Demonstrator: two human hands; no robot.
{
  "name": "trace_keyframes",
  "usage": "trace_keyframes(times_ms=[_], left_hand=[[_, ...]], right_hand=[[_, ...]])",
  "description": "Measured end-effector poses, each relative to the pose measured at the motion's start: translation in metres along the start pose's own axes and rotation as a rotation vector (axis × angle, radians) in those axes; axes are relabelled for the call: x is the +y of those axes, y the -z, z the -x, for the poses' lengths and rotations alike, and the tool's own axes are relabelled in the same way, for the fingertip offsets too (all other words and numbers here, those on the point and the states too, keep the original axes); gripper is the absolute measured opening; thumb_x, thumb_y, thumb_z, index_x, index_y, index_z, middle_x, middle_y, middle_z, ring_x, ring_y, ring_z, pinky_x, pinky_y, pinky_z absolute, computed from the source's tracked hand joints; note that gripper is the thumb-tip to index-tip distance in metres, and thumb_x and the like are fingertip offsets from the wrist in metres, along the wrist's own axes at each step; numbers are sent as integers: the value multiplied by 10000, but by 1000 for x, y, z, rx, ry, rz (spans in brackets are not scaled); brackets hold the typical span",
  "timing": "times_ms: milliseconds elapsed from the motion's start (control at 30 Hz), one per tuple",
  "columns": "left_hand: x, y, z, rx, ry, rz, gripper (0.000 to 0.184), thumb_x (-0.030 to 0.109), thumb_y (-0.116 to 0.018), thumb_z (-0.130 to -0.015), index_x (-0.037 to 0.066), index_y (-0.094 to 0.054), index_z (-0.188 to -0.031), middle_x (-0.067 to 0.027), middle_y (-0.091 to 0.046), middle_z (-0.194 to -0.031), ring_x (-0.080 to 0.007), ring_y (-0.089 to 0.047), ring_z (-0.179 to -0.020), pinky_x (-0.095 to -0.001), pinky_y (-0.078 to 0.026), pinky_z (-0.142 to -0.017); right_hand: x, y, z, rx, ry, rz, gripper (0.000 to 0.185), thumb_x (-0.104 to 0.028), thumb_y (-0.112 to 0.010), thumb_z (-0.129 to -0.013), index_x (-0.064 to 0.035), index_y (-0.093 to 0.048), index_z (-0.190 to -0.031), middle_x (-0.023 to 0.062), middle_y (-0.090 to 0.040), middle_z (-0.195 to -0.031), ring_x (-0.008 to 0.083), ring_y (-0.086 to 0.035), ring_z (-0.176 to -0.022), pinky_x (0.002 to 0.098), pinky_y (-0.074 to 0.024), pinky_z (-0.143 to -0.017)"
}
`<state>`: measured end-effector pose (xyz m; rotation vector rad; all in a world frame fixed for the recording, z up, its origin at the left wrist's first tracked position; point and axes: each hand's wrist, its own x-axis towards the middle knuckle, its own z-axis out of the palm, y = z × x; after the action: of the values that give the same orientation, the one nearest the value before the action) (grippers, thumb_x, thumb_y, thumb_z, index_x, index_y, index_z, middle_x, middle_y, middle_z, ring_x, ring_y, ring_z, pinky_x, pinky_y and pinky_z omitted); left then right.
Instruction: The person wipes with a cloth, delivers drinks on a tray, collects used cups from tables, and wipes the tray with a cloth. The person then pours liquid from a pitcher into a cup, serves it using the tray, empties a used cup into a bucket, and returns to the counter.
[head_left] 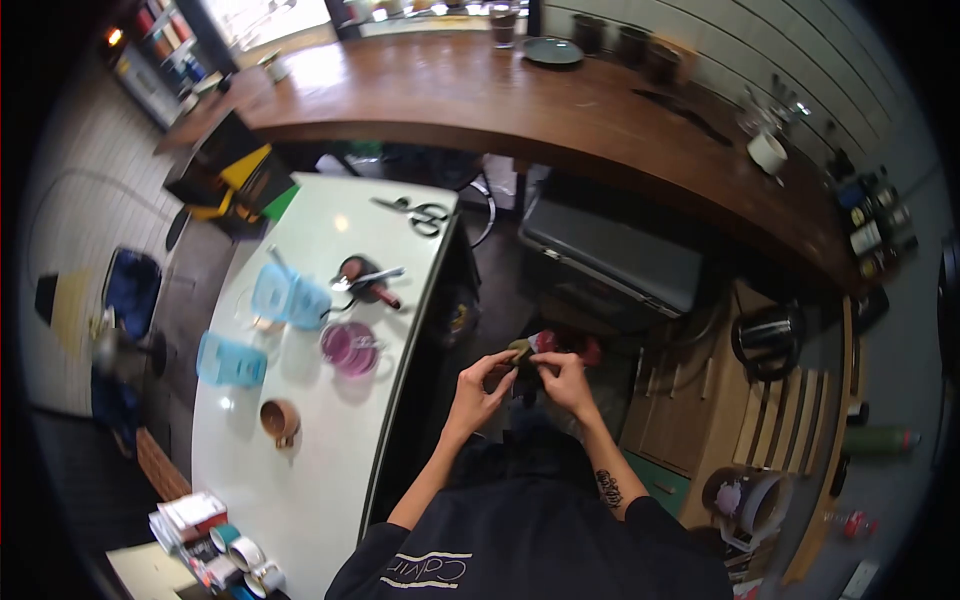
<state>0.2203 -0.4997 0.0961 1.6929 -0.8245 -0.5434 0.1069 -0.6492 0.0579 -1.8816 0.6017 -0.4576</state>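
Note:
Close together in front of my body, both hands hold one small packet (543,343), red and white with a dark olive part. My left hand (486,388) pinches its left side with bent fingers. On the other side, my right hand (566,379) grips the red and white part between thumb and fingers. The packet is small and blurred, so its print cannot be read. Both hands are above the dark floor, between the white table and the wooden cabinet.
The white table (325,478) at left bears scissors (426,218), blue containers (232,360), a pink cup (349,348) and a brown mug (279,422). A wooden counter (420,90) spans the back. At right are a grey chest (612,240) and a black kettle (768,340).

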Motion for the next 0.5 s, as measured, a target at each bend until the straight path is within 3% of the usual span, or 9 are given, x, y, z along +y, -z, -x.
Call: trace_keyframes(times_ms=[67,133,267,300,333,400,433,500], left_hand=[[19,-23,-29,-80,-23,182,419,55,-668,-870,25,-572,-1277,-132,-652,-1171,-211,-665,-1018,-309,-531,-874],[27,-39,-51,-183,-13,175,492,52,-658,-883,33,-507,-1351,-142,-614,-1249,-217,-637,-1083,-320,-514,-921],[40,-66,-79,-243,6,230,489,50,-645,-896,27,-493,-1360,-164,-610,-1236,-204,-629,-1088,-317,-515,-915],[39,-71,-82,-236,25,265,486,54,-642,-900,22,-491,-1361,-161,-607,-1240,-200,-627,-1089,-312,-513,-913],[38,-75,-86,-224,47,297,483,57,-639,-904,17,-488,-1361,-158,-603,-1244,-195,-624,-1090,-306,-511,-910],[32,-76,-86,-217,79,292,447,67,-628,-916,5,-503,-1340,-141,-601,-1252,-180,-624,-1076,-299,-509,-898],[27,-76,-86,-226,90,280,431,72,-623,-921,2,-509,-1331,-133,-604,-1251,-175,-625,-1065,-297,-508,-895],[23,-75,-83,-209,137,286,367,85,-615,-929,-6,-546,-1277,-106,-630,-1202,-153,-629,-1034,-287,-501,-888]], right_hand=[[14,35,-13,177,-145,-150,168,39,-609,-828,30,-716,-956,-2,-670,-739,38,-516,-619,201,-385,-552],[6,78,-30,316,-209,-198,179,46,-618,-840,62,-695,-1001,67,-705,-841,112,-650,-766,247,-506,-677],[21,145,-70,546,-50,-540,348,56,-606,-884,104,-554,-1225,170,-611,-1193,183,-599,-1101,263,-467,-942],[19,158,-80,547,26,-492,431,7,-621,-880,97,-502,-1285,196,-572,-1276,251,-580,-1169,304,-444,-992],[23,169,-92,551,34,-498,431,7,-621,-880,97,-502,-1285,196,-572,-1276,251,-580,-1169,304,-444,-992],[34,179,-102,650,106,367,480,-62,-634,-875,103,-479,-1298,227,-556,-1297,343,-557,-1202,341,-415,-1030],[41,178,-103,666,82,501,449,-112,-628,-872,73,-519,-1267,228,-559,-1291,387,-543,-1198,363,-420,-1023],[72,170,-104,539,-12,299,384,-104,-623,-875,51,-562,-1221,211,-601,-1228,357,-583,-1147,361,-448,-984]])
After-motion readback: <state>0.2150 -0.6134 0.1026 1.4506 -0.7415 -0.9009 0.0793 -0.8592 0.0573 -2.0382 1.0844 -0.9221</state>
